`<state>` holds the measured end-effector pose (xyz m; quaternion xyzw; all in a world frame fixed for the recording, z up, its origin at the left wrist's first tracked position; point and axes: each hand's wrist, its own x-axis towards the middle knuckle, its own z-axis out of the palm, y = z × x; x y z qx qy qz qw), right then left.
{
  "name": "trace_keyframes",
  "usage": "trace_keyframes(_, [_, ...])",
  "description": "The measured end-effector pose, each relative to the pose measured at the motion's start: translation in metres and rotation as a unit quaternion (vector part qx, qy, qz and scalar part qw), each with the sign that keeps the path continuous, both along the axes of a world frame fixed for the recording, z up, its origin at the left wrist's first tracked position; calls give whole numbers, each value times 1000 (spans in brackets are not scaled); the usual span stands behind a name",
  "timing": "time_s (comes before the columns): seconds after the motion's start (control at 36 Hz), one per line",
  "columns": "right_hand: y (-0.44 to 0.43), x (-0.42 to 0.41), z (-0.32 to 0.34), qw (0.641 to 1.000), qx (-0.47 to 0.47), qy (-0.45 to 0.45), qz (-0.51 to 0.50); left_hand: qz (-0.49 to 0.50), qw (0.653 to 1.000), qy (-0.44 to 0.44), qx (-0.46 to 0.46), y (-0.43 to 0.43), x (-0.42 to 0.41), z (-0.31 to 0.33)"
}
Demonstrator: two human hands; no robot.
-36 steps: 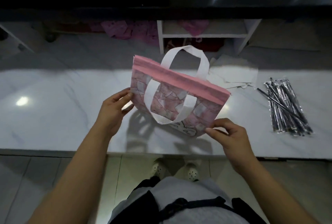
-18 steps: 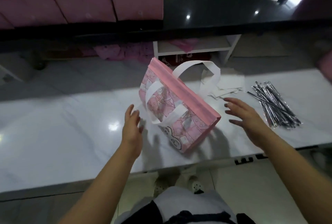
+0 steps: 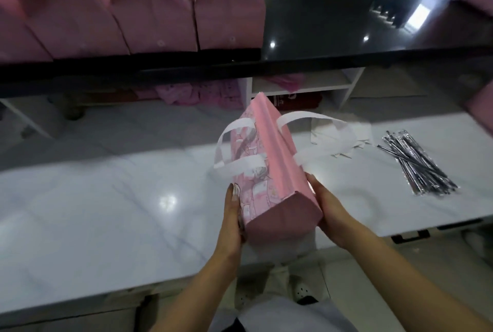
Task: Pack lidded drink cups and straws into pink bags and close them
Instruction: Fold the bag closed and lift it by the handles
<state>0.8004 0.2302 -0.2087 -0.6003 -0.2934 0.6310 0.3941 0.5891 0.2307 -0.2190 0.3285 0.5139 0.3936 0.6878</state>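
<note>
On a white marble counter (image 3: 106,211), a closed pink bag (image 3: 269,166) is standing near the front edge. The left hand (image 3: 233,214) and right hand (image 3: 330,211) are pressing its sides with straight fingers, probably squaring it. Wrapped straws (image 3: 418,166) are lying at the right.

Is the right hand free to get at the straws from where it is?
Probably, once the right hand leaves the bag: the straws lie on the counter to its right, nothing between.
</note>
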Motion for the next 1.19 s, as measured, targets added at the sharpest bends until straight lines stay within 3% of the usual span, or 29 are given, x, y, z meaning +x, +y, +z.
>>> trace_keyframes(0.11, [-17,-26,-2,996,69,-5,-64,12,999,-40,29,4,1,9])
trace_keyframes(0.28, [-27,-26,0,985,119,16,-121,-12,997,-22,74,8,5,18])
trace_keyframes(0.53, [-25,7,52,957,233,49,-167,-60,983,-30,169,24,33,65])
trace_keyframes(0.75, [40,63,126,931,349,13,-105,-16,964,-61,259,81,85,134])
trace_keyframes(0.92, [121,103,175,929,360,24,-80,42,960,-55,272,146,135,175])
trace_keyframes(1.03, [162,124,182,929,364,46,-42,88,962,-58,253,183,160,180])
trace_keyframes(1.19, [194,151,157,923,383,-29,-11,105,952,-25,285,207,180,163])
